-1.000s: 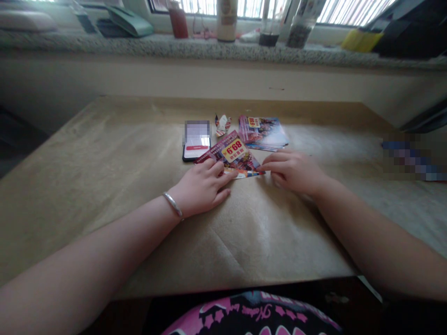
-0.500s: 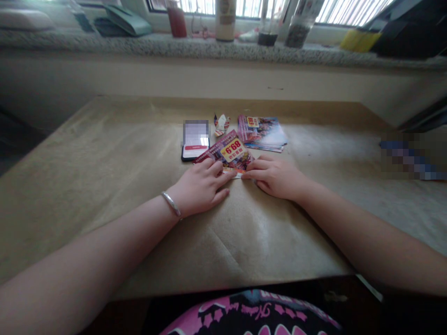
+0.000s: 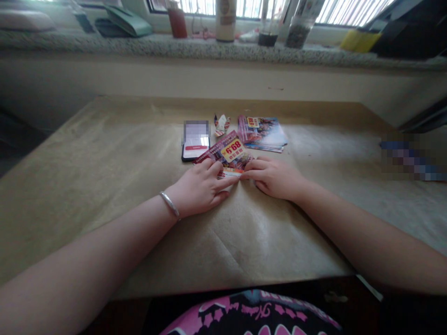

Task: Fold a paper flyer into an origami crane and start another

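A folded printed flyer (image 3: 233, 151), reddish purple with a yellow price patch, lies on the table between my hands. Across its left part rests my left hand (image 3: 200, 186), open, fingers apart, with the index finger stretched along the white and orange strip at the near edge. My right hand (image 3: 274, 176) is at the flyer's right side, fingers extended onto it, the index fingertip touching the near corner close to my left index finger. Its thumb lies beside the paper. Both hands cover parts of the flyer. A silver bangle (image 3: 169, 204) circles my left wrist.
Behind the flyer's left end lies a phone (image 3: 196, 151) with a lit screen. A small folded paper piece (image 3: 221, 124) stands farther back, left of a stack of flyers (image 3: 263, 132). Bottles and other items line the stone windowsill (image 3: 195, 45). The brown tabletop (image 3: 115, 153) meets the wall.
My left index finger has slid right along the flyer's near edge, toward my right fingertip. More of the white and orange strip shows. My right hand has barely shifted.
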Available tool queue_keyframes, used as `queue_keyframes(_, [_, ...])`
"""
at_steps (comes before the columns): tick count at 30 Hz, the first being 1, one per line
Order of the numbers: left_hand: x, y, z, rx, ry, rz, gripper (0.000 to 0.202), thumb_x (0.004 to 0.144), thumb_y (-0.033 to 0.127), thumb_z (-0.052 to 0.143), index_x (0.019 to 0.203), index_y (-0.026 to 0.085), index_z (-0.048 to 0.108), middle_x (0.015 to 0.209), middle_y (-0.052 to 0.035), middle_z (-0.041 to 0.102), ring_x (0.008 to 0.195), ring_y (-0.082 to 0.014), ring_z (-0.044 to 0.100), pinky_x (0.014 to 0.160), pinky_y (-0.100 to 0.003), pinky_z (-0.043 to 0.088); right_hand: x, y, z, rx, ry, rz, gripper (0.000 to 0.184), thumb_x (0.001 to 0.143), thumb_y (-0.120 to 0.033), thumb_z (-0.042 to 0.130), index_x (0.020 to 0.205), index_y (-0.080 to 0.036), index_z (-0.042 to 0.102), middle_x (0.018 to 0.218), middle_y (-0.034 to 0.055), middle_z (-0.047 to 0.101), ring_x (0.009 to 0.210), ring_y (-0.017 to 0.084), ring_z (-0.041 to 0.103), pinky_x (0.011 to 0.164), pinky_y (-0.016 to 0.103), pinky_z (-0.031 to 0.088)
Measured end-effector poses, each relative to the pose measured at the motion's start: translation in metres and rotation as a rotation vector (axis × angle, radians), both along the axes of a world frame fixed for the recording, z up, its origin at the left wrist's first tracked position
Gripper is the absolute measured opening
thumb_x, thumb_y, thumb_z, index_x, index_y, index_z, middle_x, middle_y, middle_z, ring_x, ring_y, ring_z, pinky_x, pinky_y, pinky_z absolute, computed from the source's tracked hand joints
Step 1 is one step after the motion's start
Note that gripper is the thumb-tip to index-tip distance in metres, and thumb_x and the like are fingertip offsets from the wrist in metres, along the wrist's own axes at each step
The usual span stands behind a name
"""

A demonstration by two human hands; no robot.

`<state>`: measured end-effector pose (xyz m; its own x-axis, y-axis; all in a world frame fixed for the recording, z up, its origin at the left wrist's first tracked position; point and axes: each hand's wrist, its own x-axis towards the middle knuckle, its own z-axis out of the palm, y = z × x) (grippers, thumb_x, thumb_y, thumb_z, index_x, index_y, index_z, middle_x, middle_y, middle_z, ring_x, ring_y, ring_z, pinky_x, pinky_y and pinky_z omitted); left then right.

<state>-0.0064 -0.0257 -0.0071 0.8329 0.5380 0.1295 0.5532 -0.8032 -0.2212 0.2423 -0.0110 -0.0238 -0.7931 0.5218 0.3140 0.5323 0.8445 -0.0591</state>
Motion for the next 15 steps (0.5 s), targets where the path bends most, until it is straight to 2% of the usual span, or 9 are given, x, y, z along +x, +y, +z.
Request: queue_keyframes(15, [-0.0054,0.0014,0.0026,-0.109,-0.049,0.013,0.037,0.093,0.038,0.043,0.126,0.026,0.056,0.116,-0.0108,0.052,0.111,-0.0273,0.046,0.099,-0.044,0.039,-0.0002,0.0001,0.0001,-0.028,-0.001,-0.008,0.037,0.082,-0.008,0.046,0.110,-0.021,0.068,0.104,0.0089,0.066,0.097,0.021,0.056,0.083,0.034,0.048])
